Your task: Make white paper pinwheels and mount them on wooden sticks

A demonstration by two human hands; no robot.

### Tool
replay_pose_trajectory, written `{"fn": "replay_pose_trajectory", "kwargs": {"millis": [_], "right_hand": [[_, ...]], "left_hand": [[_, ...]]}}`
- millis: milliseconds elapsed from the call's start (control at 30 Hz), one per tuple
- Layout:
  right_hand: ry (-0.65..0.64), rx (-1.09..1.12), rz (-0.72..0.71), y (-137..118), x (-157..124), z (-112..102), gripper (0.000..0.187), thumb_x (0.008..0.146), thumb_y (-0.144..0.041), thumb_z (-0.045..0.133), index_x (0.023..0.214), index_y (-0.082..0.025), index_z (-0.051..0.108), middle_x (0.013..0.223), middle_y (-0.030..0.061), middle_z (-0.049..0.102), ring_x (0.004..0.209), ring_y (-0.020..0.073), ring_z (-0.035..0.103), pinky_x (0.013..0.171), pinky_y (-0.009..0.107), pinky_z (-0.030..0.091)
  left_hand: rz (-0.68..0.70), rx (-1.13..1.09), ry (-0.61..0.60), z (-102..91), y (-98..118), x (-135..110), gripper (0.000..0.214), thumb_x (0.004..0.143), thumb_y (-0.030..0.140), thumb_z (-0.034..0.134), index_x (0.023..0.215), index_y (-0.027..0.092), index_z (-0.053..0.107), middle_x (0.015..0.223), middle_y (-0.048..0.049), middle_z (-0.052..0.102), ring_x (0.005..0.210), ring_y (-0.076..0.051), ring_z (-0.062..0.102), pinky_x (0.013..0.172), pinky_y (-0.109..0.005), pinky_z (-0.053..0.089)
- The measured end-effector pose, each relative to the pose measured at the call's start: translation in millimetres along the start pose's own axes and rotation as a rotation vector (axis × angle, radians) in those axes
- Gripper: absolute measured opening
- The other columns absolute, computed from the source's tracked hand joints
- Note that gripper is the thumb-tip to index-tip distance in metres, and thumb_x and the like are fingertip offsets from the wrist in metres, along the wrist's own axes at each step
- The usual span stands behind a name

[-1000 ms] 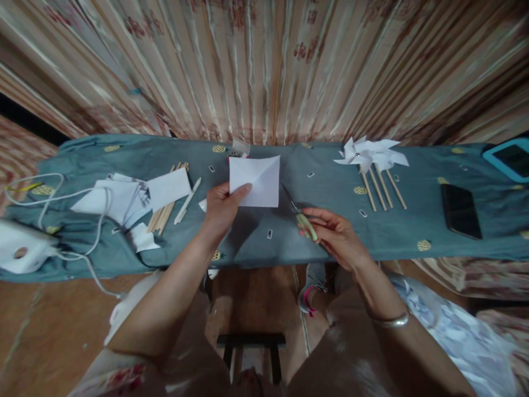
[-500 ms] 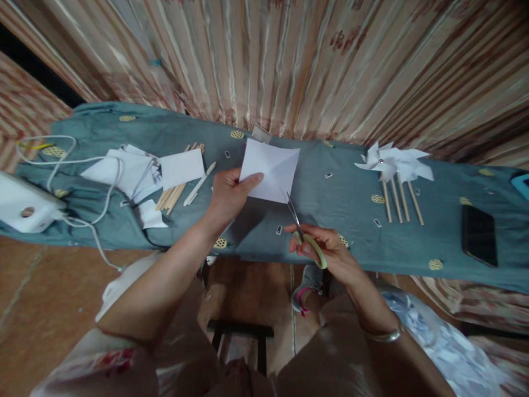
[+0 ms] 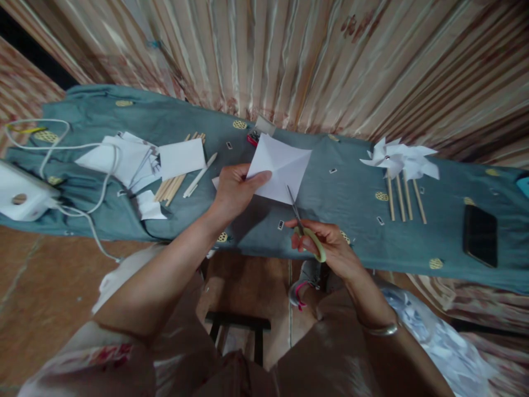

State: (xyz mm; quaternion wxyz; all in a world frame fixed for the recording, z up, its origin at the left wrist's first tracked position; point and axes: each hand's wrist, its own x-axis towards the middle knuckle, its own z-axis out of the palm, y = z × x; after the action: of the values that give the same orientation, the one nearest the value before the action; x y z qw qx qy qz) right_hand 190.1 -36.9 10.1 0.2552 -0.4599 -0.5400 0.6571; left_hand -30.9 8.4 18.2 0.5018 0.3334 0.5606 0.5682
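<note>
My left hand (image 3: 235,190) pinches the near left corner of a creased white paper square (image 3: 283,165) and holds it tilted above the teal cloth-covered table (image 3: 339,212). My right hand (image 3: 324,245) grips small scissors (image 3: 303,226) with pale green handles. The blades point up at the square's lower edge and touch it. Both hands hover over the middle of the table, close to its front edge.
Finished white paper pinwheels (image 3: 399,160) on wooden sticks lie at the right, with a black phone (image 3: 479,234) beyond them. At the left are loose paper sheets (image 3: 136,160), wooden sticks (image 3: 176,184), a white pen (image 3: 200,175), a white device (image 3: 20,193) and its cable. Striped curtains hang behind.
My right hand has lifted the scissors off the table and brought the blades to the paper's lower edge. The left hand keeps hold of the square, now tilted more.
</note>
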Motion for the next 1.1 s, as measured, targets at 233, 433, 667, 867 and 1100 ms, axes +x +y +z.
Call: {"fn": "replay_pose_trajectory", "kwargs": {"millis": [233,433,667,867,1100], "right_hand": [[0.020,0.024,0.002,2.8,0.1,1.9,0.058,0.062,-0.066,0.082,0.098,-0.022,0.078,0.063,-0.0021,0.058,0.057,0.0096,0.047,0.052,0.024,0.043],[0.006,0.015,-0.006,3.4,-0.4,1.3,0.051,0.066,-0.060,0.083,0.099,-0.021,0.078,0.062,-0.0025,0.057,0.057,0.0100,0.047,0.052,0.024,0.043],[-0.001,0.035,0.012,3.7,-1.0,1.1,0.050,0.065,-0.059,0.084,0.098,-0.022,0.079,0.060,-0.0031,0.054,0.055,0.0094,0.046,0.050,0.023,0.041],[0.002,0.036,0.024,4.5,-1.8,1.3,0.051,0.063,-0.060,0.084,0.098,-0.022,0.080,0.060,-0.0032,0.052,0.055,0.0092,0.041,0.048,0.023,0.037],[0.001,0.048,0.029,4.4,-2.5,1.2,0.050,0.065,-0.058,0.084,0.098,-0.021,0.079,0.060,-0.0030,0.051,0.056,0.0094,0.042,0.048,0.022,0.036]], "left_hand": [[0.103,0.099,-0.091,-3.7,-2.7,-0.7,0.016,0.074,0.031,0.077,0.065,0.019,0.074,0.062,-0.0007,0.066,0.057,-0.015,0.056,0.055,-0.026,0.040],[0.071,0.066,-0.092,-2.6,-3.2,-0.3,0.014,0.072,0.031,0.078,0.069,0.018,0.075,0.067,-0.0011,0.070,0.060,-0.015,0.058,0.057,-0.026,0.043],[0.063,0.047,-0.106,-2.8,-4.9,1.0,0.011,0.072,0.029,0.078,0.069,0.019,0.076,0.069,-0.0007,0.071,0.060,-0.015,0.060,0.058,-0.027,0.044],[0.070,0.038,-0.094,-2.5,-5.6,1.3,0.010,0.072,0.028,0.080,0.067,0.019,0.077,0.068,-0.0010,0.071,0.059,-0.014,0.059,0.056,-0.025,0.044],[0.040,0.037,-0.095,-0.9,-3.4,-0.6,0.009,0.071,0.027,0.079,0.069,0.019,0.077,0.069,-0.0009,0.071,0.060,-0.015,0.059,0.056,-0.025,0.044]]}}
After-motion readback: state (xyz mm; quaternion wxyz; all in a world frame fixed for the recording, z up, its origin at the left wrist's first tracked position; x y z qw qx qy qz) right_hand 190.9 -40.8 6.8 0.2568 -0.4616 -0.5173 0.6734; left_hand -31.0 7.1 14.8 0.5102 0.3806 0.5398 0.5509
